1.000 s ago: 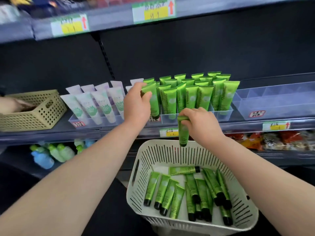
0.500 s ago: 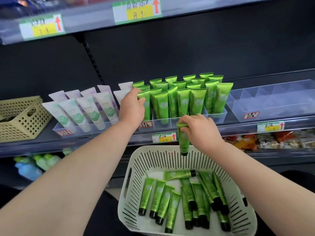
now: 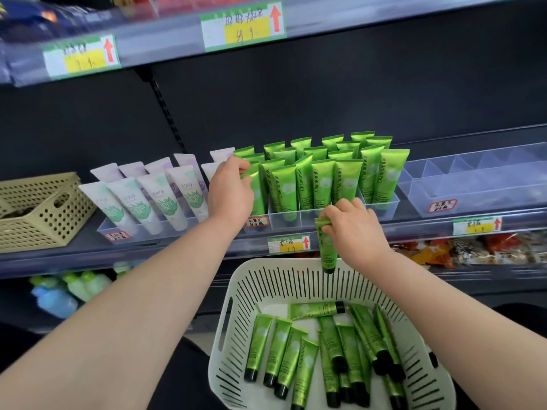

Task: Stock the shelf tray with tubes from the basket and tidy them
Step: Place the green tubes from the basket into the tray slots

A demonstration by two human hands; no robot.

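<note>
Green tubes [image 3: 322,179] are stood cap-down in tight rows in the shelf tray [image 3: 284,221] at centre frame. More loose tubes [image 3: 284,353] are lying flat in the white basket [image 3: 251,291] at lower centre. One held tube [image 3: 327,250] is pinched near its crimped end by the right hand [image 3: 355,229], with its cap hanging down just above the basket's far rim and just below the tray front. The left hand [image 3: 229,190] is curled round the top of the leftmost tube [image 3: 258,199] in the front row, right beside the white tubes [image 3: 148,202] in the neighbouring tray. Step judged: the held tube is being lifted for insertion while the row end is steadied or straightened. The tray is judged mostly filled, with plenty left in the basket. Risks: no free slot is plainly seen in front, so neighbours could be tipped over in a chain if the held tube is forced in. The dangling cap could be snagged on the tray's front lip, since the tube is pinched only at one end and can swing. The leftmost tube could be leaned into the white tubes if it is tugged sideways. What supports the basket cannot be told; it could be jolted by a forearm.
</note>
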